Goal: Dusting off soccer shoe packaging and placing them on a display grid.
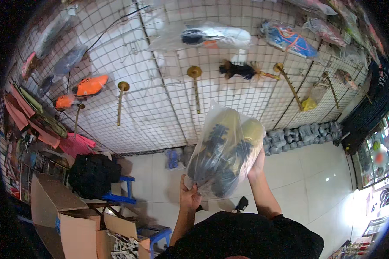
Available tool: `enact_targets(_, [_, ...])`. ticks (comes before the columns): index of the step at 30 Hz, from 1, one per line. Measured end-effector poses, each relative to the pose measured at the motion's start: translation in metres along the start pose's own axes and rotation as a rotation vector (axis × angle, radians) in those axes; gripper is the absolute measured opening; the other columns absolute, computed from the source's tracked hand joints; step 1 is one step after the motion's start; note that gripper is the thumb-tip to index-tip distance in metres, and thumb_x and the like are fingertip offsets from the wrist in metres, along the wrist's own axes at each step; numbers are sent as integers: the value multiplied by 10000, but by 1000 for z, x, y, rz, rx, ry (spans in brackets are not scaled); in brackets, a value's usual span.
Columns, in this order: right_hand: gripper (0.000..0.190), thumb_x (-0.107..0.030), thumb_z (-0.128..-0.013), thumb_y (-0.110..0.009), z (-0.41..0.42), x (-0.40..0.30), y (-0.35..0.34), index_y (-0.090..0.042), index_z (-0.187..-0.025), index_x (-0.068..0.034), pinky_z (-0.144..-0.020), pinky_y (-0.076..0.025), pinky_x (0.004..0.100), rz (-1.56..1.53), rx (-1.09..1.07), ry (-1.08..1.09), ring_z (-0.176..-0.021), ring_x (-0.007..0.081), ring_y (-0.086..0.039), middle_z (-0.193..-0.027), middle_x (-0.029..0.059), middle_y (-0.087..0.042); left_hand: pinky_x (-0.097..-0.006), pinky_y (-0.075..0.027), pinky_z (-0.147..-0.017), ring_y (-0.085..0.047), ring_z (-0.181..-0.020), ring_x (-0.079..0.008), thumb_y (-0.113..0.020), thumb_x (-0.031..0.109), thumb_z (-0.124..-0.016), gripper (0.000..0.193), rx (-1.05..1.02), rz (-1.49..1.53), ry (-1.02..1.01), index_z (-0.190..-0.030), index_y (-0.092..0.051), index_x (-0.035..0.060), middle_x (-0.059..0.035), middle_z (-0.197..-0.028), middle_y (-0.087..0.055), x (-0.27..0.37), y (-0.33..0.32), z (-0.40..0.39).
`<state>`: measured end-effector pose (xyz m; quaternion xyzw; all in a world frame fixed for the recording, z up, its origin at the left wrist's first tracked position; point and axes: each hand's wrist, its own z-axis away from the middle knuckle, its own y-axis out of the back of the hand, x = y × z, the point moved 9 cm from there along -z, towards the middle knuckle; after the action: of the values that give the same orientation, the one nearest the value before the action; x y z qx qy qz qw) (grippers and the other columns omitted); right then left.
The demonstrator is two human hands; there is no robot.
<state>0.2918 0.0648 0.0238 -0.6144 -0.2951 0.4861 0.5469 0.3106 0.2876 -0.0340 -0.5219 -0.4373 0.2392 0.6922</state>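
Observation:
In front of my chest I hold a clear plastic bag (225, 152) with a pair of black and yellow-gold sports shoes inside. My left hand (190, 197) pinches the bag's lower left corner, thumb on top. At the bag's right side, my right hand (257, 165) grips it; most of its fingers are hidden behind the bag. The shoes lie side by side, their gold ends pointing towards the wall and their dark ends towards me. The plastic blurs their details.
A wire grid wall (168, 84) bears bagged shoes (217, 36) and notched brass-coloured display arms (196, 94). Grey bagged items (304, 136) line its foot. To the left are an open cardboard box (78, 233), a blue stool (128, 191) and a black bag (93, 174). Tiled floor (311, 181) lies right.

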Motion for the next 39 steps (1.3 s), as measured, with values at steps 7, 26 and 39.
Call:
enact_targets(7, [557,-489,-878,-303,12,-101,36,-373,-1249,-80,-856,-423,362,38,-3,212,-1012,236,-494,-1159,97,-482,-381,-476,-814,-539,-947,-209,-516,-76,-758,490,-149,-112,-30,-1191,-323,47,-132,-1069,-494,-104,-49,-9])
enact_targets(26, [623,-568,-845,-311,-17,-133,34,-378,-1262,-110,-886,-404,385,-140,-185,35,-1051,254,-472,-1200,97,-461,-398,-322,-952,-427,-1096,-247,-686,130,-649,592,-114,-487,205,-1167,-426,8,-119,-1185,-423,-145,-78,-26])
enact_targets(39, [591,-540,-854,-319,-44,-137,9,-403,-1242,-102,-882,-408,387,-196,-333,42,-1043,257,-481,-1182,105,-475,-330,-444,-839,-524,-999,-258,-771,34,-587,737,27,-522,1037,-1209,-377,-5,-127,-1119,-510,-191,-88,-28])
